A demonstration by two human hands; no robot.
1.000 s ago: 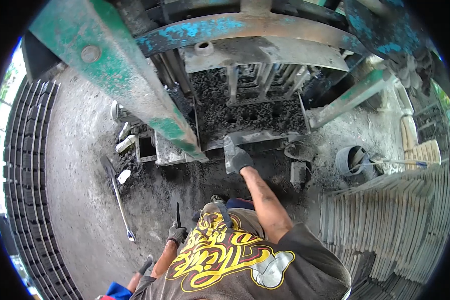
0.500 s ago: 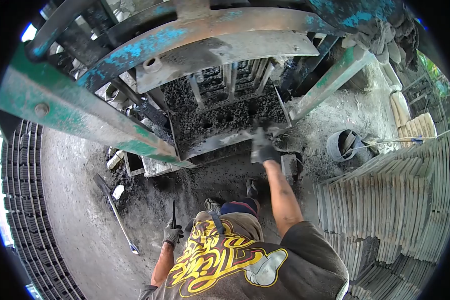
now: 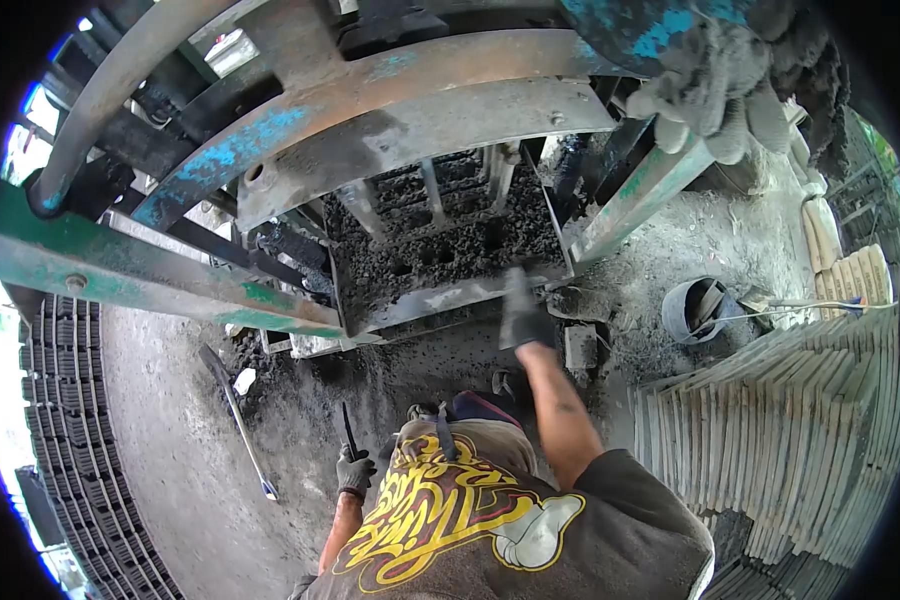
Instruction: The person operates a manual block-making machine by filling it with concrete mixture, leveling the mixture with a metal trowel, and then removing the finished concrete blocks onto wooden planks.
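My right hand, in a dark glove, is closed around a flat grey tool, blurred by motion. The tool's far end meets the front edge of a metal mould box filled with dark, crumbly mix. Several holes show in the mix, and metal bars stand down into it. Low by my left side, my gloved left hand grips a thin dark bar-like tool pointing upward. Its exact kind is not clear.
A green-painted machine frame surrounds the mould. Grey gloves hang at upper right. A bucket stands right of the machine, above stacked boards. A shovel lies at left, near racked dark blocks.
My view has tilted and shifted slightly. My right hand and the flat tool have moved a little down and left relative to the mould's front edge. The left hand keeps its hold.
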